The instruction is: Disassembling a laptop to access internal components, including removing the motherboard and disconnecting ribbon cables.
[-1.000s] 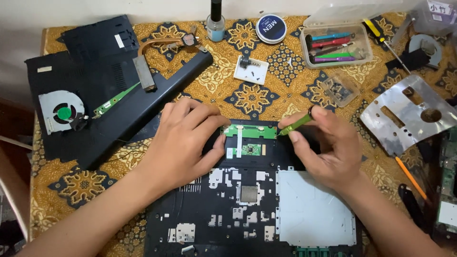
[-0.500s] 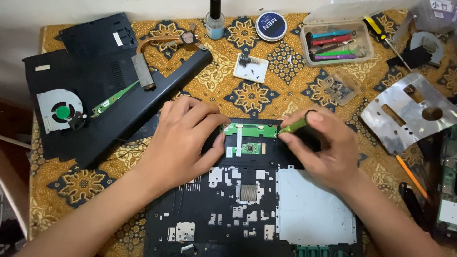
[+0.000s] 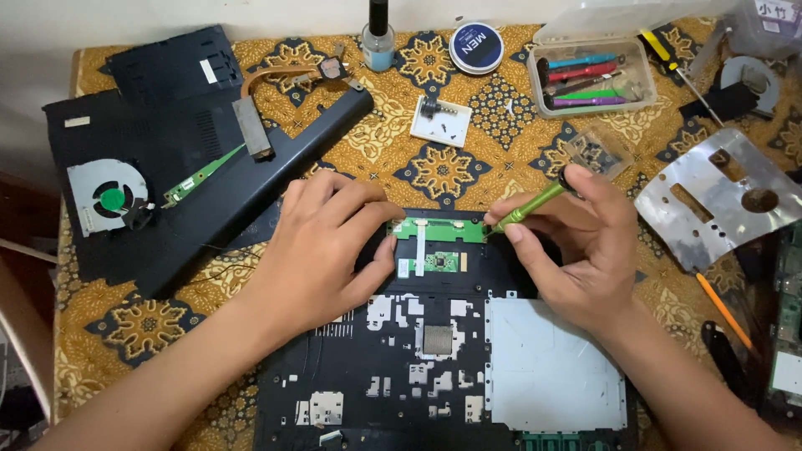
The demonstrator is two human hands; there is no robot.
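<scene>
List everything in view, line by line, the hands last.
laptop shell: one, black, front centre
circuit board: one, green, on shell's top edge
screwdriver: one, green, tip at the circuit board's right end
fan: one, grey with green hub, left
tool box: one, clear, top right
round tin: one, dark blue, top centre
metal plate: one, silver, right
left hand: resting beside the circuit board
right hand: holding screwdriver

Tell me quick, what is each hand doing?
Left hand: holds nothing, fingers pressing down on the black laptop shell beside the green circuit board.
Right hand: closed on a green screwdriver.
</scene>
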